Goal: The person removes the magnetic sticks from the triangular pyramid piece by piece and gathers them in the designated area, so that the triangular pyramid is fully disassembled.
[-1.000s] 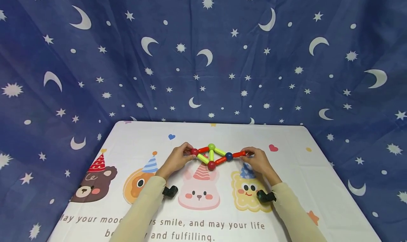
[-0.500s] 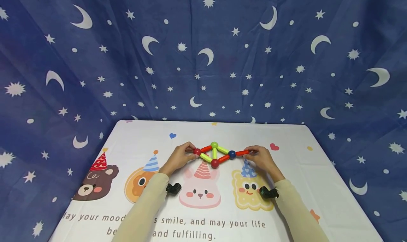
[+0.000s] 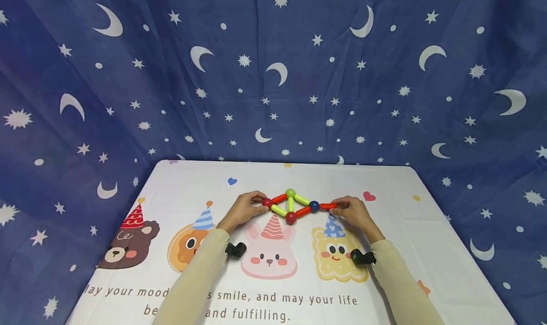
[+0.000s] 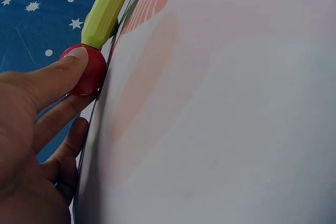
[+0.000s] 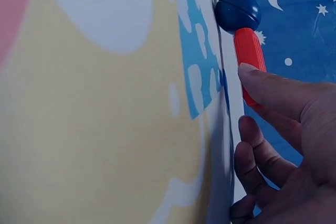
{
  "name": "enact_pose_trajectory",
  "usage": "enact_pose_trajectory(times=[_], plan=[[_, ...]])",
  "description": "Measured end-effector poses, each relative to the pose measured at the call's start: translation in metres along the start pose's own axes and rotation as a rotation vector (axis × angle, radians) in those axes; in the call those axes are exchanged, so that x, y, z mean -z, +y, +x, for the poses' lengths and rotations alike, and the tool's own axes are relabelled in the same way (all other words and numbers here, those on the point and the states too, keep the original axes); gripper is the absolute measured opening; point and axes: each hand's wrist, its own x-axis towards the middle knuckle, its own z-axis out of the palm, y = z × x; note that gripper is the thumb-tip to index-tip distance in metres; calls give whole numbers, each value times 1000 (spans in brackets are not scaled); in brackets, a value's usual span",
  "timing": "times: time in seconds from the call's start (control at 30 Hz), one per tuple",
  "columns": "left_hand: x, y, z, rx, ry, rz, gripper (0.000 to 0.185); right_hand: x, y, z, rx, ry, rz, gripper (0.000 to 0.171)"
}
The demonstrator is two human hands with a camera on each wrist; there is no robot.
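Observation:
A flat frame of ball-and-rod toy pieces lies at the middle of the table. Its left corner is a red ball [image 3: 267, 203], which my left hand [image 3: 243, 210] pinches between thumb and fingers. A green ball [image 3: 290, 193] forms the far corner and a second red ball [image 3: 291, 218] the near one, with a yellow-green rod [image 3: 291, 205] between them. At the right corner sits a blue ball [image 3: 314, 206]. From it a red rod [image 5: 248, 51] points outward, its free end pinched by my right hand [image 3: 353, 213]; the other fingers are loosely curled.
A white tablecloth [image 3: 205, 175] printed with cartoon animals and text covers the table. Behind it hangs a dark blue curtain [image 3: 299, 116] with moons and stars. Black wrist devices, left [image 3: 236, 250] and right [image 3: 363, 257], sit near the sleeves.
Both hands and the joined frame have slid a little to the right and slightly away. Both grips stay the same, and the view has shifted slightly.

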Motion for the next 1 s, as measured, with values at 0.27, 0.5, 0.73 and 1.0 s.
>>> enact_pose_trajectory(times=[0.27, 0.5, 0.73, 1.0], plan=[[2, -3, 4, 2, 5, -28, 29, -3, 2, 3, -15, -25, -28, 34], [2, -2, 5, 13, -1, -50, 29, 0, -2, 2, 49, -4, -23, 43], [2, -1, 5, 38, -3, -64, 31, 4, -27, -4, 120, 55, 35, 48], [0, -4, 3, 52, -4, -75, 30, -4, -61, -14, 210, 129, 42, 39]])
